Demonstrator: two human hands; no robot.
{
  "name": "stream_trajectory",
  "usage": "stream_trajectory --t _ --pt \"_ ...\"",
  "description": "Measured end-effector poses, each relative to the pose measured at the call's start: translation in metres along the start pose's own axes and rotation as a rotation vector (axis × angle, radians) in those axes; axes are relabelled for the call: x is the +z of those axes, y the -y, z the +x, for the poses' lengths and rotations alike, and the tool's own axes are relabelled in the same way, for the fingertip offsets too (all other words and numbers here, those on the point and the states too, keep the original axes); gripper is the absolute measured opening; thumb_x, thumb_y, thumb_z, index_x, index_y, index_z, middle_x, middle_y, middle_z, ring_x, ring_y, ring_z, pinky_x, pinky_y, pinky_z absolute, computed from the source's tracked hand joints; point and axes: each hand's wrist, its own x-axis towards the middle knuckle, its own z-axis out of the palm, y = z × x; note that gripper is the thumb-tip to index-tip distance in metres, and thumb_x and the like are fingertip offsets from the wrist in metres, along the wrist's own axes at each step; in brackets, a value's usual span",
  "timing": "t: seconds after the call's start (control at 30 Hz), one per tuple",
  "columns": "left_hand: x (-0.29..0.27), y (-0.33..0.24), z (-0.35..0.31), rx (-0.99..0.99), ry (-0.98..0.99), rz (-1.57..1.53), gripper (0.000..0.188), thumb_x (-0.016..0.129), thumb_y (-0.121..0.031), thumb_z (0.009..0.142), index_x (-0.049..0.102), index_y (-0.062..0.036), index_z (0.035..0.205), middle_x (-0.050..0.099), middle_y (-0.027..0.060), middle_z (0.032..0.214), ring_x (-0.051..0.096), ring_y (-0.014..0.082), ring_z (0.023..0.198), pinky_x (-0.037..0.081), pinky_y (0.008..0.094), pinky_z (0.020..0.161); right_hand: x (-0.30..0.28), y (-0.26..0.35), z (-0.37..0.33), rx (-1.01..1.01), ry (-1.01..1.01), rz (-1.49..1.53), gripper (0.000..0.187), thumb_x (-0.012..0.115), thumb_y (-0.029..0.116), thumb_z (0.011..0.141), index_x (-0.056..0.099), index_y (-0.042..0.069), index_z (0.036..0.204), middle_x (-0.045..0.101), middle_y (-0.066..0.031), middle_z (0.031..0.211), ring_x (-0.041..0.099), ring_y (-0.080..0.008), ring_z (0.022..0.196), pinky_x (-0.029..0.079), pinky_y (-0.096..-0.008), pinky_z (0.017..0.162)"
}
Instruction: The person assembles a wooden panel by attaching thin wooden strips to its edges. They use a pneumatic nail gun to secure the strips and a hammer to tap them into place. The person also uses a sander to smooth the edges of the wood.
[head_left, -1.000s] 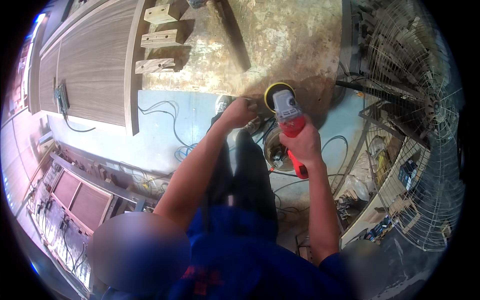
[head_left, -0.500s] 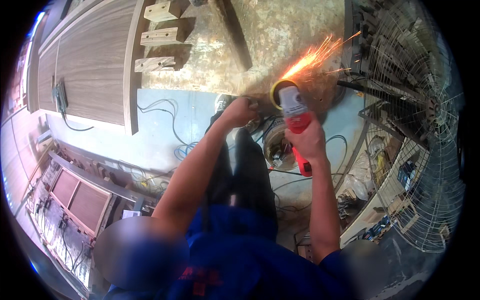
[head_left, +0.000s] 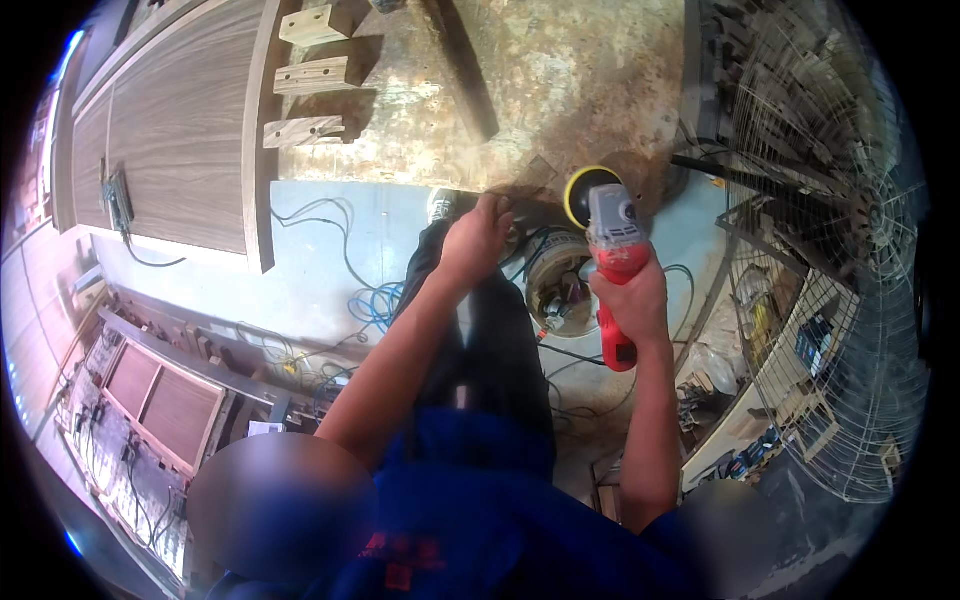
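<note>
My right hand (head_left: 635,300) is wrapped round the red body of an angle grinder (head_left: 612,215), which has a grey head. Its disc (head_left: 580,198), dark with a yellow rim, hangs by the near edge of the worn workbench (head_left: 590,60), and no sparks show. Left of the disc, my left hand (head_left: 478,240) is closed at the same edge, its fingertips pressed together. What those fingers grip is too small and dark to make out.
Wooden blocks with holes (head_left: 312,76) and a thick wooden handle (head_left: 455,75) lie on the bench. A wood-grain panel (head_left: 185,130) is at left, a round bucket (head_left: 545,285) of odds and ends below the bench. A wire-guarded fan (head_left: 850,220) stands at right; cables (head_left: 375,303) trail across the floor.
The stream of orange sparks from the disc has stopped. My right hand has drawn the grinder right and a little nearer, apart from my left hand, which has shifted slightly left.
</note>
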Motion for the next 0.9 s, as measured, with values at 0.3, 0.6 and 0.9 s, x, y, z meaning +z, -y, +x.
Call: stream_trajectory --t 0.3,0.6,0.9 --pt "0.012 0.038 0.016 0.132 0.058 0.224 0.036 0.058 -0.032 0.105 0.055 -0.0031 0.127 0.074 0.0259 0.103 0.070 0.0475 0.098 0.054 0.0579 0.085 0.022 0.038 0.038 -0.068 0.080 -0.342 0.054 0.085 0.025 0.073 0.064 0.000 0.117 0.075 -0.0219 0.102 0.075 -0.0387 0.094 0.059 -0.0467 0.086" --pt "0.003 0.011 0.008 0.059 0.069 0.095 0.029 0.055 -0.026 0.105 0.056 -0.0033 0.123 0.069 0.0288 0.107 0.067 0.0501 0.097 0.053 0.0592 0.083 0.030 0.040 0.032 -0.121 0.076 -0.277 0.051 0.086 0.025 0.074 0.064 0.003 0.116 0.076 -0.0213 0.102 0.075 -0.0409 0.097 0.058 -0.0469 0.086" --pt "0.004 0.012 0.011 0.057 0.042 0.112 0.032 0.062 -0.030 0.103 0.055 -0.0020 0.117 0.072 0.0261 0.097 0.069 0.0474 0.093 0.054 0.0577 0.080 0.011 0.004 0.024 -0.057 0.024 -0.189 0.051 0.086 0.025 0.074 0.062 0.004 0.114 0.076 -0.0208 0.100 0.075 -0.0414 0.094 0.059 -0.0476 0.086"
